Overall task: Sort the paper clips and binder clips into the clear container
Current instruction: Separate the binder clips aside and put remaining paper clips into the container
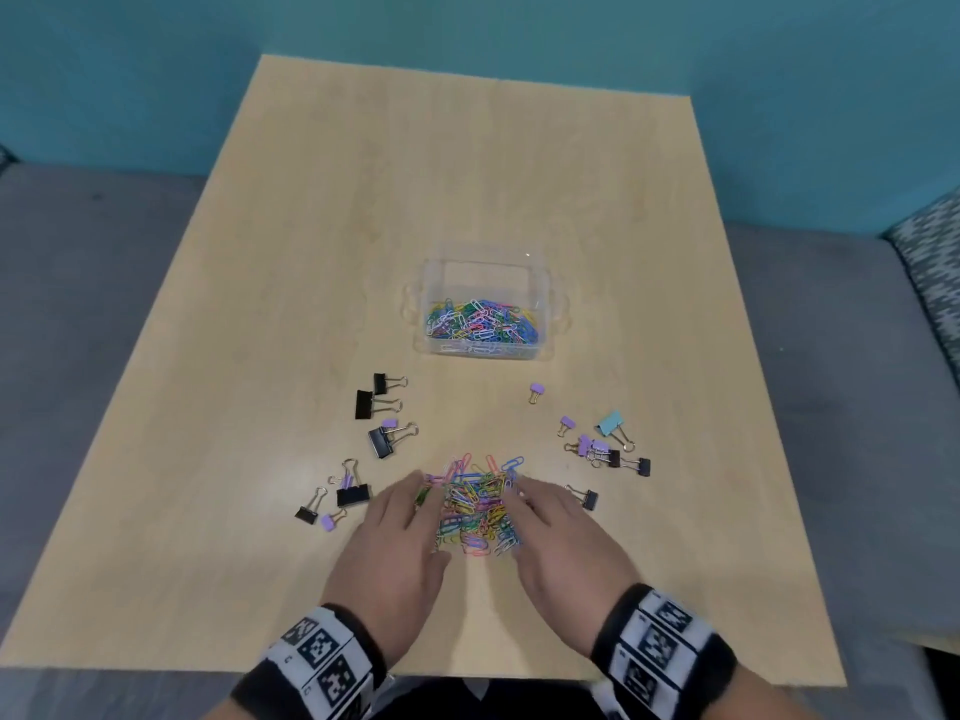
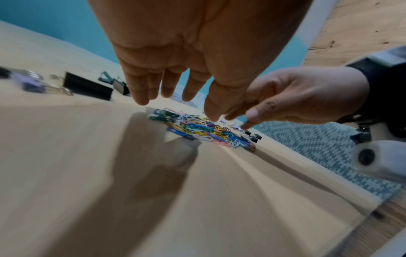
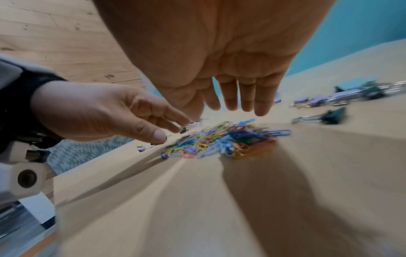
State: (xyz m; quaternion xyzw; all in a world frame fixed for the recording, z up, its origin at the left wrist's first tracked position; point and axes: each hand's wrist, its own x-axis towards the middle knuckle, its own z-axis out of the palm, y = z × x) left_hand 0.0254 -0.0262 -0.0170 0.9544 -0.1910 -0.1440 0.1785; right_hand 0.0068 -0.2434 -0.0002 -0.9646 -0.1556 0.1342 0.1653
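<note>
Paper clips (image 1: 475,504) heaped on table (image 1: 260,356) just short of clear container (image 1: 485,309), left hand (image 1: 395,543) and right hand (image 1: 558,537) flanking heap, fingers out, nothing held. Left wrist: fingers (image 2: 140,90) straight, spread above heap. Right wrist: same, binder clips (image 3: 323,116) right of heap.

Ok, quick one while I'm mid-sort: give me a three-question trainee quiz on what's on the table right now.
1. True or false: the clear container already holds paper clips.
2. Which lies between the left hand and right hand?
A. the light blue binder clip
B. the loose paper clip pile
C. nothing
3. Fill in: the binder clips, such as the black one, all lie on the ____, none in the container.

Key: 1 true; 2 B; 3 table.
</note>
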